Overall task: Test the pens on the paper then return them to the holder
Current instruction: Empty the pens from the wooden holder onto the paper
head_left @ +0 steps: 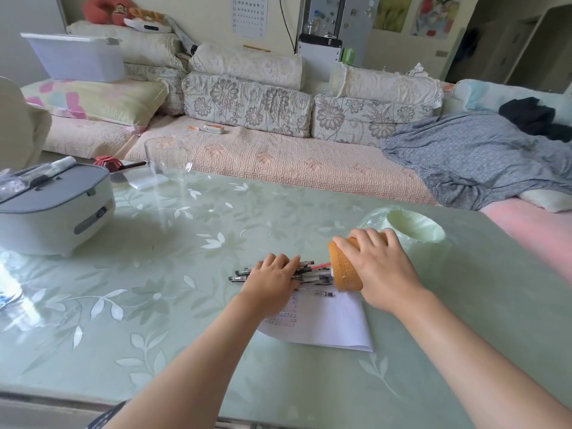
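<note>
An orange-brown pen holder [344,270] lies tipped on its side, mouth facing left, with my right hand [377,267] wrapped over it. Several pens [305,269], mostly black with one red, lie spilled on the table just left of the holder's mouth. My left hand [274,281] rests flat on top of those pens, fingers pointing right. A white sheet of paper [328,323] with some printed marks lies under and in front of both hands; one short black pen piece [323,294] sits on it.
A pale green bin lined with a bag [411,230] stands right behind the holder. A grey-lidded white box [52,209] sits at the left, a clear glass jug [167,162] at the back. A sofa runs along the table's far edge.
</note>
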Demonstrator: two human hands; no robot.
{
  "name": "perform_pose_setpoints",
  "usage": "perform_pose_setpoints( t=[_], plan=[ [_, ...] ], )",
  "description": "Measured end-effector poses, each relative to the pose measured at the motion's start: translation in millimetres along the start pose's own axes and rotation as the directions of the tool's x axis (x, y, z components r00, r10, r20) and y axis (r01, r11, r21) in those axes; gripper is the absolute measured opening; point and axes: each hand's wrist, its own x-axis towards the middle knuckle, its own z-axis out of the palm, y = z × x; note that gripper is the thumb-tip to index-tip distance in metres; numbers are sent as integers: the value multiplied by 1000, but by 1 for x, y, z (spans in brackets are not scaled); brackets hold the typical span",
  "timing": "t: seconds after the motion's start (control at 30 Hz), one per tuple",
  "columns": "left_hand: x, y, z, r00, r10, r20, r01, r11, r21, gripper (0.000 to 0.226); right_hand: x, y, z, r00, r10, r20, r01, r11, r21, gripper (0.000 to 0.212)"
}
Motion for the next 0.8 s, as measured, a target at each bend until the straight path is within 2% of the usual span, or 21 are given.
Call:
perform_pose_setpoints(
  t=[0.13, 0.23, 0.4, 0.5, 0.6, 0.67, 0.73, 0.8],
  plan=[
    [-2, 5, 2, 1000, -13, -10, 14, 999, 36, 64, -9, 6, -2, 1000, 13, 0, -13, 997, -82, 101],
    [-4, 14, 4, 999, 37, -20, -37, 999, 12, 66, -14, 9, -6, 1000, 20, 6, -20, 992, -124, 103],
    [-5, 20, 10, 998, 53, 20, -54, 997, 53, 66, -21, 16, -9, 996, 85, 7, -83, 989, -119, 100],
    [-4, 18, 8, 999, 35, 27, -37, 997, 63, 63, -26, 21, -10, 992, 125, 4, -124, 988, -87, 95],
    [-5, 19, 8, 998, 45, 37, -48, 996, 72, 85, -31, 29, -7, 985, 171, -5, -171, 984, -50, 96],
    [-5, 19, 11, 998, 33, 44, -35, 999, 39, 88, -32, 30, -1, 983, 183, -13, -183, 983, 2, 95],
    [-5, 21, 11, 999, 22, 44, -22, 1000, 9, 86, -31, 26, 7, 981, 190, -38, -186, 978, 91, 91],
    [-4, 24, 5, 1000, 9, 29, -8, 999, -33, 74, -29, 21, 9, 972, 220, -84, -196, 955, 223, 88]
  ],
)
